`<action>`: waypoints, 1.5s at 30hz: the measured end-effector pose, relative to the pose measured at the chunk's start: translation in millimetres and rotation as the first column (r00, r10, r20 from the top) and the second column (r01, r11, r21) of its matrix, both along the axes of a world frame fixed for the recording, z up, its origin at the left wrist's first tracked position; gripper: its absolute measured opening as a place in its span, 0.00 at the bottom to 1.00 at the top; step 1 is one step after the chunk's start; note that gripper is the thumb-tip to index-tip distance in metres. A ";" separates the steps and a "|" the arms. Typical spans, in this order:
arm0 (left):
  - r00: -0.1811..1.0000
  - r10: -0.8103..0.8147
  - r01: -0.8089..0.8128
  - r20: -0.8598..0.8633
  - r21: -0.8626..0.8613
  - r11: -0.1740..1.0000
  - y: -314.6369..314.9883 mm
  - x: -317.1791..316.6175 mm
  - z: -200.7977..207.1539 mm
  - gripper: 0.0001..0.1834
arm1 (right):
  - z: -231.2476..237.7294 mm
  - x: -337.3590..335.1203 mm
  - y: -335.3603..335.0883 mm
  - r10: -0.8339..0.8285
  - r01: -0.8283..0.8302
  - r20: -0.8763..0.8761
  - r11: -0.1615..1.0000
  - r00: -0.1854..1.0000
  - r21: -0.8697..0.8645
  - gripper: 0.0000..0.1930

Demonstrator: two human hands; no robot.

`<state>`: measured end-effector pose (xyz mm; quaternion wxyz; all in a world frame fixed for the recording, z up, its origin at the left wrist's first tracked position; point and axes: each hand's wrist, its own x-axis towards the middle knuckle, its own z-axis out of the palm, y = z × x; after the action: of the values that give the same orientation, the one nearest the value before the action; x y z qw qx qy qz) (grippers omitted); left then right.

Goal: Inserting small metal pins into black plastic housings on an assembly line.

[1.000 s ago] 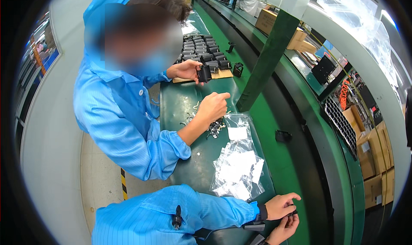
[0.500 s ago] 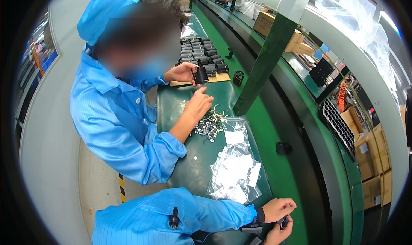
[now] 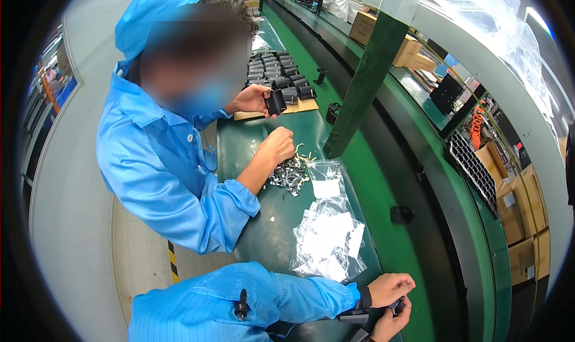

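At the lower right, my right hand (image 3: 390, 325) is closed round a small dark part (image 3: 397, 306), mostly hidden by fingers. My left hand (image 3: 389, 288), a black band at its wrist, is directly above it with fingers bent together; what they pinch, if anything, cannot be made out. Dark grey pieces (image 3: 354, 318) lie at the table edge below my left wrist. Across the table, a co-worker's hand (image 3: 254, 98) holds a black block-shaped housing (image 3: 275, 102). The co-worker's other hand (image 3: 279, 144) is at a pile of small connectors and short wires (image 3: 290, 175).
Clear bags with white slips (image 3: 328, 237) cover part of the green table (image 3: 272, 237). Rows of black housings (image 3: 272, 72) sit on cardboard at the far end. Alongside runs a green-edged conveyor (image 3: 431, 222) carrying a black part (image 3: 402, 214). A post (image 3: 365, 90) rises beside the table.
The co-worker's free hand has drawn down onto the pile, its fingers now closed. On the conveyor, the black part has shifted slightly toward me. My hands have barely moved.
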<state>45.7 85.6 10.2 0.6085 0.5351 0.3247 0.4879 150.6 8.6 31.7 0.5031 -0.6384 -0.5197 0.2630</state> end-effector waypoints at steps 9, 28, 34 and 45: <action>0.999 0.009 -0.009 0.039 -0.004 1.000 -1.5 -1.3 5.8 0.15 | -11.4 6.3 2.2 0.010 -0.009 -0.028 0.999 1.000 0.037 0.18; 1.000 -0.011 0.011 0.011 -0.014 1.000 -1.4 -0.3 2.6 0.15 | -8.6 2.9 0.7 0.001 0.000 -0.025 0.999 1.000 0.034 0.16; 0.999 -0.019 0.020 0.035 -0.027 0.999 -1.5 -1.6 6.2 0.15 | -1.1 0.2 0.1 -0.002 0.002 0.003 1.000 1.000 0.025 0.16; 0.999 0.004 -0.003 0.050 -0.034 0.999 -2.9 0.4 11.4 0.16 | -3.8 4.4 0.1 0.004 -0.003 -0.060 1.000 0.998 0.031 0.16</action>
<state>46.1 82.7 21.6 0.6246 0.5118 0.3183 0.4967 155.0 8.7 27.8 0.5280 -0.6214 -0.5094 0.2749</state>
